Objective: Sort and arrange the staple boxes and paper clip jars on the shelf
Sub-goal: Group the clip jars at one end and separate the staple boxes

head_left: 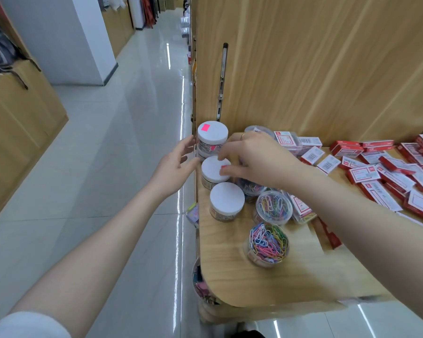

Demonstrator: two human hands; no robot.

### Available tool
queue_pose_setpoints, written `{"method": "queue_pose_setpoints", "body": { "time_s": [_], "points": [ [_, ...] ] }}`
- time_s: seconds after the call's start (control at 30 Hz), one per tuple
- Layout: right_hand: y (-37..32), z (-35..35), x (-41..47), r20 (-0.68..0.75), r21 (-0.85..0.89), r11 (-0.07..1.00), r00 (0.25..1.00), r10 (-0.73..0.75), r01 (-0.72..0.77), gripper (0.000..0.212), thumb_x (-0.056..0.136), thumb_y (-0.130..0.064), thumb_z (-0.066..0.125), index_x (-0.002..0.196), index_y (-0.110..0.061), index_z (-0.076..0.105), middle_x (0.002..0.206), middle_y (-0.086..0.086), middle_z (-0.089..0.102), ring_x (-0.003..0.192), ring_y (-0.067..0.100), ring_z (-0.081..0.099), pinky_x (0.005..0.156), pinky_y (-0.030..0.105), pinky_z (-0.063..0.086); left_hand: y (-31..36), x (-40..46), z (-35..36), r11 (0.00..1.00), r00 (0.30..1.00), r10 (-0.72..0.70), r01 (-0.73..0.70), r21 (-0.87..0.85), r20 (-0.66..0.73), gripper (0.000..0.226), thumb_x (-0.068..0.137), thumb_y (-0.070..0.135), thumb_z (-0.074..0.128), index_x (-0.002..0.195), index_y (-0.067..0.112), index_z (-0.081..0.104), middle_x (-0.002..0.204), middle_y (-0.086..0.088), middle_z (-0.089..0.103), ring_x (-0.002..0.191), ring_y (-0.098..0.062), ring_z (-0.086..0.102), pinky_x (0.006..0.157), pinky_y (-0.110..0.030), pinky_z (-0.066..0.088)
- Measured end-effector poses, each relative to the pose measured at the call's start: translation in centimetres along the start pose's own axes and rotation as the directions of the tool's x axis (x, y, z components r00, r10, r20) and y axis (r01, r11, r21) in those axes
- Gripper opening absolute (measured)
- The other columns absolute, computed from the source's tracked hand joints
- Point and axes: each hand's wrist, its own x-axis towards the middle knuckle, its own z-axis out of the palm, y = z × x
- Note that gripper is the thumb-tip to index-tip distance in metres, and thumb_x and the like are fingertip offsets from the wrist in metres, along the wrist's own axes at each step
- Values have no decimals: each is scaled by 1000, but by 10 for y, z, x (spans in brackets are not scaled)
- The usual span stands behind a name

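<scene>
1. Nearest the camera, a clear jar (269,245) of coloured clips was seen near the front edge of the wooden shelf (266,286); a second clear jar (274,207) stood just behind it.
2. Three white-lidded jars were lined along the shelf's left edge: front jar (227,201), middle jar (213,172), and a rear jar (212,136) that sat higher, seemingly stacked on another.
3. Right hand (257,159) was held over the middle jar, fingertips curled on its lid.
4. Left hand (175,164) was noted released, fingers spread, just left of the rear jar, holding nothing.
5. Red-and-white staple boxes (376,174) were scattered unsorted across the shelf's right side.
</scene>
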Motion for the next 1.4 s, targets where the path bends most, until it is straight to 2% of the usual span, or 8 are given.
{"method": "queue_pose_setpoints", "body": {
  "time_s": [0.17, 0.37, 0.53, 0.67, 0.83, 1.03, 1.23, 1.4],
  "points": [
    [-14, -1, -37, 252, -146, 981, 964, -88, 128, 54, 74, -66, 56, 112, -28, 56, 113, -6, 58, 109, 19, 46, 98, 35, 21, -7, -37, 14, 998, 998, 64, -64, -10, 30, 41, 85, 15, 64, 116, 35, 46, 121, 6, 54, 109, -4, 51, 93, -21, 40],
    [-30, 22, -42, 122, -181, 983, 992, -21, 43, 56, 69, -60, 35, 98, -15, 53, 95, 8, 65, 111, 30, 47, 98, 44, 20, -6, -32, 24, 997, 999, 50, -49, 55, -20, 45, 80, 20, 69, 120, 25, 49, 118, 6, 54, 95, 4, 51, 78, -4, 37],
    [-19, -2, -36, -124, 14, 999, 992, 37, -35, 58, 57, -64, 36, 90, -18, 50, 81, -7, 51, 104, 26, 46, 91, 30, 16, -3, -30, 20, 989, 998, 68, -69, 131, 10, 40, 80, 11, 66, 113, 26, 49, 107, 4, 52, 86, 1, 47, 71, 0, 34],
    [-15, -5, -11, -115, -20, 992, 985, 125, -128, 51, 71, -57, 59, 101, -17, 50, 93, -2, 59, 104, 27, 48, 95, 35, 21, -5, -33, 16, 991, 998, 54, -51, 125, -25, 45, 78, 22, 71, 117, 27, 48, 111, 8, 54, 91, 12, 47, 74, -3, 37],
    [-13, 12, 1, -97, -48, 990, 987, 130, -136, 53, 74, -54, 63, 109, -17, 49, 107, 1, 62, 108, 26, 50, 99, 37, 19, -6, -37, 19, 998, 998, 42, -40, 44, -55, 61, 77, 24, 72, 130, 22, 43, 124, 8, 49, 103, 7, 48, 86, -10, 38],
    [-4, 13, -2, 0, 12, 985, 985, 172, -172, 56, 74, -44, 69, 110, -15, 38, 80, -1, 55, 99, 26, 49, 96, 37, 21, -7, -29, 18, 999, 999, 36, -35, 33, -29, 72, 80, 26, 69, 142, 22, 33, 139, 6, 47, 126, -3, 43, 105, -23, 34],
    [0, 18, 4, 4, 152, 971, 983, 185, -183, 55, 73, -36, 72, 109, -15, 36, 62, -11, 40, 76, 21, 44, 93, 34, 24, 1, -29, 15, 973, 986, 168, -167, 160, 7, 58, 84, 21, 65, 136, 19, 42, 134, 7, 47, 115, -1, 45, 102, -18, 36],
    [7, 4, 1, -99, 189, 974, 985, 144, -123, 45, 76, -45, 67, 106, -16, 52, 86, -8, 50, 87, 16, 46, 79, 30, 29, 2, -31, 14, 971, 991, 132, -126, 205, -15, 67, 80, 28, 68, 139, 16, 38, 137, 2, 43, 112, -5, 45, 102, -27, 39]
  ]
}}
